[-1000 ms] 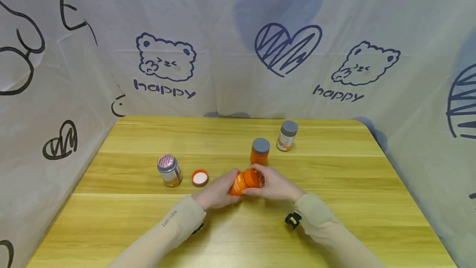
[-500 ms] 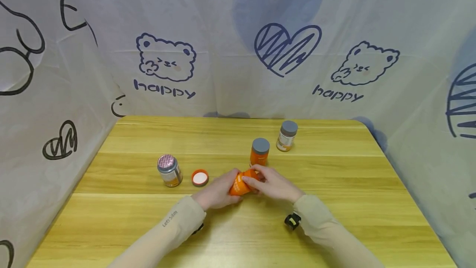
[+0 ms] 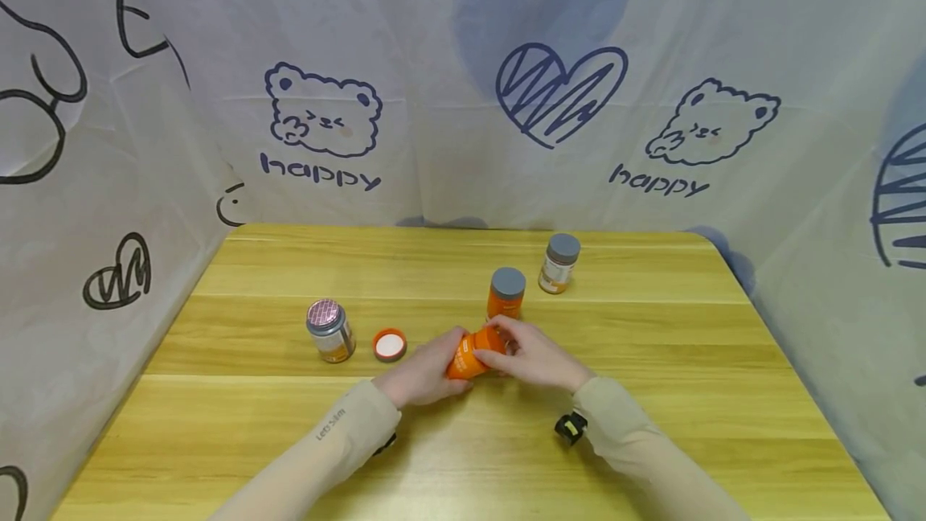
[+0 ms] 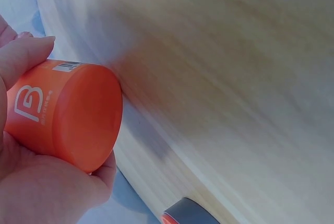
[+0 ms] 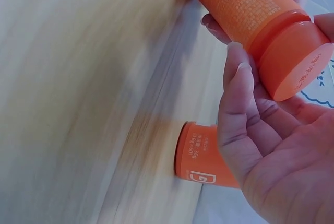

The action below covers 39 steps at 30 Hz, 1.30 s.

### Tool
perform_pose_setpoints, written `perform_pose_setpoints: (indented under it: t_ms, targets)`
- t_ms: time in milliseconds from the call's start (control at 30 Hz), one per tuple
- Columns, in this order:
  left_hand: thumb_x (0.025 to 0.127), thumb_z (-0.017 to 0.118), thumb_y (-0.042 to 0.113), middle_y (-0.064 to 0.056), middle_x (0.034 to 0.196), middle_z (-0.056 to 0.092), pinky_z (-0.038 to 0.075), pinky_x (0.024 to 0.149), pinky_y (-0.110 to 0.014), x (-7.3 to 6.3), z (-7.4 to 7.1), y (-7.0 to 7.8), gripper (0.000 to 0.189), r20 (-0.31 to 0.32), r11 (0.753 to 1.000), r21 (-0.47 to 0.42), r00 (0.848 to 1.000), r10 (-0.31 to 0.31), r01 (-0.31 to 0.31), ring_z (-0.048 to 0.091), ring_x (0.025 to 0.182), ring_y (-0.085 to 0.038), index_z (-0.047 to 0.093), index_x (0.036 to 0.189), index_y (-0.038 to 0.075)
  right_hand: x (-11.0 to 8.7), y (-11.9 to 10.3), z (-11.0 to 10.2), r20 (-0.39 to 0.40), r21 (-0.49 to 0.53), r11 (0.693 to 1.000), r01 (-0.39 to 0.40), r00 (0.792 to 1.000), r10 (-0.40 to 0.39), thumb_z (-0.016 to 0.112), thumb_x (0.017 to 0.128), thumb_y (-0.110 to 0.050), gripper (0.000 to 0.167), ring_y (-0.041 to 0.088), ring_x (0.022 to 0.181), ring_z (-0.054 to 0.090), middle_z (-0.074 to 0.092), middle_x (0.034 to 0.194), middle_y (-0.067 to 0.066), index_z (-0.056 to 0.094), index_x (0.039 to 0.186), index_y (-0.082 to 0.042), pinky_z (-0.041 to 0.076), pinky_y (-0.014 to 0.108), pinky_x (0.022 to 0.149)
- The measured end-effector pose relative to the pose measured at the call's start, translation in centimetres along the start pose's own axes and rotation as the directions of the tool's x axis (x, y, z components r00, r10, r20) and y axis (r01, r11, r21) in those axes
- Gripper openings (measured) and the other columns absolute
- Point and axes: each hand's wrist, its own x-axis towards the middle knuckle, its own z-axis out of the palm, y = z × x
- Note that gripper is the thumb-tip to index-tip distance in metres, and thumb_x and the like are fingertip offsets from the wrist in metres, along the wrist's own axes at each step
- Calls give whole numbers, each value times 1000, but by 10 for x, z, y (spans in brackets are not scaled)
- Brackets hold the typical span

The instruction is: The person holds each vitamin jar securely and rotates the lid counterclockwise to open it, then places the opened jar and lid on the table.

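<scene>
An orange bottle [image 3: 466, 357] with an orange cap [image 5: 297, 59] lies tilted between both hands, cap end toward the right. My left hand [image 3: 427, 372] grips its body; the left wrist view shows the thumb and fingers wrapped around it and the smooth bottom [image 4: 88, 117] facing out. At the other end my right hand [image 3: 537, 356] holds the cap between thumb and fingers. Just behind the hands stands another orange bottle [image 3: 505, 305] with a grey lid, its lower part hidden by the right hand in the head view.
Left of the hands, an upturned lid [image 3: 389, 346] with a white lining lies beside an uncapped jar [image 3: 333, 338] with a pink foil seal. A grey-lidded jar [image 3: 557, 270] stands farther back on the right. Printed cloth [image 3: 448, 151] hangs behind the wooden table [image 3: 651, 360].
My right thumb and fingers have shifted around the cap: thumb first low beside it, then swung across it, now drawn slightly back. The left hand and the bottle stay in place.
</scene>
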Motion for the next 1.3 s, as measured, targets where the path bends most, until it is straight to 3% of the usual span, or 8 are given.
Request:
perform_pose_setpoints:
  t_ms: [233, 700, 1033, 1300]
  targets:
    - [85, 79, 12, -8, 106, 61, 49, 79, -35, 0, -1, 0, 52, -4, 1000, 1, 1000, 8, -8, 57, 88, -17, 47, 126, 5, -1, -1, -3, -19, -48, 999, 16, 1000, -17, 69, 95, -33, 37, 11, 85, 61, 68, 100, 2, 59, 125, -13, 51, 25, 77]
    - [85, 78, 12, -8, 105, 61, 49, 79, -35, 0, 0, 0, 52, -7, 1000, -1, 1000, 10, -10, 57, 87, -17, 47, 126, 4, -1, -1, -6, -32, -37, 998, 52, 998, -53, 77, 89, -28, 45, 13, 87, 61, 67, 104, 6, 58, 125, -10, 53, 23, 75]
    - [84, 79, 11, -8, 105, 62, 49, 79, -34, 1, 2, -2, 51, -16, 1000, -4, 1000, 23, -24, 58, 87, -17, 48, 124, 3, -3, -1, -7, 2, 2, 997, 73, 997, -73, 79, 87, -19, 50, 18, 98, 63, 65, 123, 8, 57, 130, -10, 59, 36, 83]
    - [86, 78, 12, -7, 107, 62, 50, 82, -35, 0, 1, 0, 51, -10, 1000, -15, 1000, 3, -3, 58, 89, -17, 47, 126, 5, -3, 1, -8, 17, 27, 995, 98, 995, -98, 80, 85, -12, 52, 24, 108, 63, 62, 126, 10, 56, 132, -10, 57, 28, 86]
